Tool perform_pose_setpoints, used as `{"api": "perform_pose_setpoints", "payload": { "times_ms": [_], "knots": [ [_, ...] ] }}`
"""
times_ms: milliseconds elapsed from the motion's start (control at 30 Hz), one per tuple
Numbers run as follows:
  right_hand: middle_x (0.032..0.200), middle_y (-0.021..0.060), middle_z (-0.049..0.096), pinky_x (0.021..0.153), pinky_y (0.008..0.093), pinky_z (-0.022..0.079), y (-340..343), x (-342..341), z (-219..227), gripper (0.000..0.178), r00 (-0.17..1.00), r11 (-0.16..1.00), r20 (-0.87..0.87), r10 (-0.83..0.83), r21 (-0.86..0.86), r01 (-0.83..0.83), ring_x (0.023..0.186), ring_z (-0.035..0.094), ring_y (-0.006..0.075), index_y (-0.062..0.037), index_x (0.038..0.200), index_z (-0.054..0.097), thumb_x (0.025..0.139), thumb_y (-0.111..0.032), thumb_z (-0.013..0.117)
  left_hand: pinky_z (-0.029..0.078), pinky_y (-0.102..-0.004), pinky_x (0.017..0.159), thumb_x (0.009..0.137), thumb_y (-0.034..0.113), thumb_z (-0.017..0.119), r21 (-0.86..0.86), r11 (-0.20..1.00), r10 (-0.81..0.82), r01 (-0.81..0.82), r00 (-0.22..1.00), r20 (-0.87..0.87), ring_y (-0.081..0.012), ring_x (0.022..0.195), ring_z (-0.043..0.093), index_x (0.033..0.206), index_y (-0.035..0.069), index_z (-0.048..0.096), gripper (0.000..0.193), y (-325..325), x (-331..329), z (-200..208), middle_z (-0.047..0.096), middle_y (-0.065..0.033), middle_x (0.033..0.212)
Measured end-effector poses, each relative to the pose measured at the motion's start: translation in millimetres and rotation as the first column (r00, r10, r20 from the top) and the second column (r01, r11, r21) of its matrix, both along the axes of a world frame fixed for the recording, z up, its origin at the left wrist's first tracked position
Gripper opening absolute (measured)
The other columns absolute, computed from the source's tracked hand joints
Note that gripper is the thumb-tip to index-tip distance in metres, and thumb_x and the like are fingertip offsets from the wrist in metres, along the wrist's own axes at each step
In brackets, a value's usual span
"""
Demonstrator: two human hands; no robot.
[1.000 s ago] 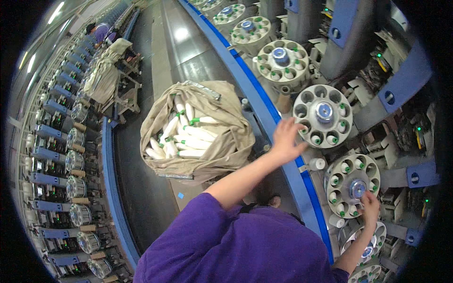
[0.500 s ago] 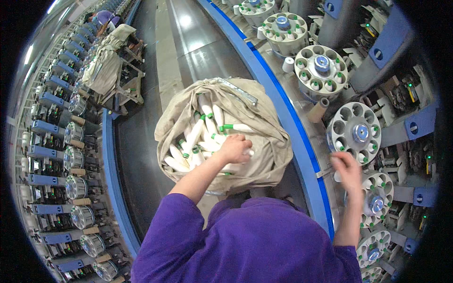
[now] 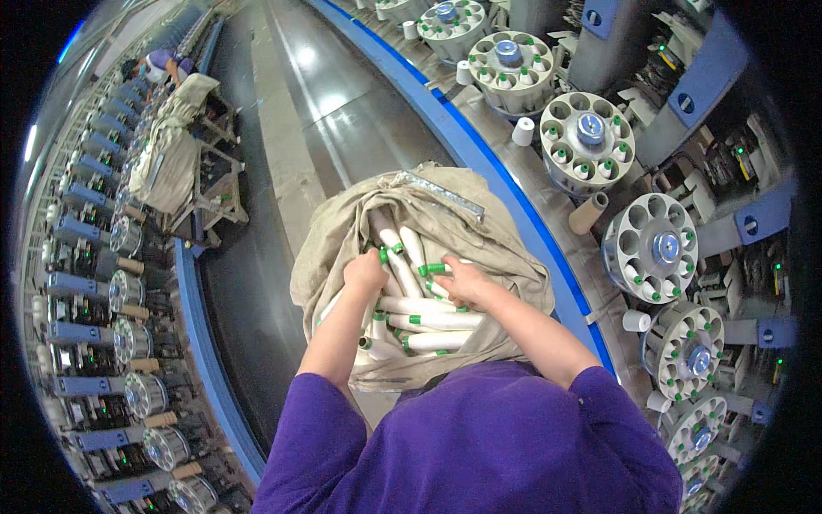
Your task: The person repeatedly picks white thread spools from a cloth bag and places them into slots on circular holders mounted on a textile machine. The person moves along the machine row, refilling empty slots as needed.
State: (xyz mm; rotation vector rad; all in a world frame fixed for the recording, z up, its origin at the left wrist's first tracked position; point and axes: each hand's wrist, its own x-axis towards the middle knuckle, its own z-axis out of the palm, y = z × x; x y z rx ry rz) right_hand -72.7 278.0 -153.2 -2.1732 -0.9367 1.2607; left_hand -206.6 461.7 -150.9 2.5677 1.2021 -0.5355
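Observation:
A beige cloth sack [image 3: 342,206] sits gaping in front of me, full of white yarn bobbins [image 3: 441,321] with green ends. My left hand [image 3: 366,271] is in the left side of the opening, its fingers closed at the green end of a bobbin [image 3: 384,255]; much of that bobbin is hidden. On the right side of the pile, my right hand [image 3: 469,284] grips another bobbin [image 3: 435,269] near its green end, fingers bent around it. Several bobbins lie crosswise between and below my hands.
Along the right, behind a blue rail [image 3: 535,231], stand round magazines [image 3: 629,146] holding green-tipped bobbins. White cones [image 3: 524,131] and a brown cardboard cone [image 3: 589,214] stand on the ledge. A cloth-draped cart [image 3: 167,163] and another person [image 3: 167,64] are at far left.
My right hand has come from the magazines on the right into the sack and taken hold of a bobbin. My left hand has shifted left within the sack. The view has shifted slightly.

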Motion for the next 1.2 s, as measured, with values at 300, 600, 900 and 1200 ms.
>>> {"api": "perform_pose_setpoints", "payload": {
  "times_ms": [300,600,900,1200],
  "knots": [
    [0.08,0.0108,0.065,0.056,0.0322,0.05,-2.0,8.6,-9.9,0.051,0.986,0.964,0.026,-0.163,0.218,0.154,0.061,0.063,0.0194,-0.0195,0.13,0.042,0.083,-0.028,0.057,0.045,-0.03,0.078,0.068,0.012,0.07,-0.512,0.856,0.197,0.079,0.864,0.463,-0.0161,0.084,0.058,0.105,0.005,0.059,0.04,69.3,-1.7,98.3,0.062,-0.0066,0.09],
    [0.077,0.0115,0.064,0.066,0.0414,0.049,62.3,25.7,-24.4,0.024,0.72,0.93,0.681,0.132,0.166,-0.327,0.077,0.063,0.0319,-0.0123,0.091,0.056,0.074,-0.028,0.062,0.046,-0.0292,0.071,0.086,0.019,0.056,-0.694,0.611,0.694,0.381,0.165,0.701,-0.0159,0.078,0.057,0.101,0.003,0.056,0.021,43.9,-26.3,164.6,0.059,-0.0057,0.086],
    [0.07,0.0029,0.053,0.057,0.0314,0.05,-89.5,92.5,92.4,0.027,0.518,0.087,-0.682,-0.517,0.56,0.824,0.064,0.057,0.0164,-0.0051,0.092,0.045,0.097,-0.031,0.039,0.048,-0.0386,0.081,0.089,0.033,0.053,-0.91,-0.08,0.934,0.407,0.349,0.074,-0.0233,0.088,0.058,0.097,0.004,0.055,0.03,-53.4,19.9,75.3,0.06,-0.012,0.099],
    [0.085,0.0055,0.056,0.069,0.0363,0.052,-185.0,101.7,103.2,0.03,0.462,-0.001,-0.75,-0.472,0.525,0.851,0.078,0.06,0.0192,-0.0061,0.11,0.043,0.098,-0.032,0.033,0.045,-0.0435,0.088,0.089,0.032,0.053,-0.698,-0.159,0.787,0.698,0.517,0.338,-0.0291,0.103,0.055,0.098,0.006,0.055,0.028,-155.8,153.9,106.5,0.026,-0.0129,0.142]
  ]
}}
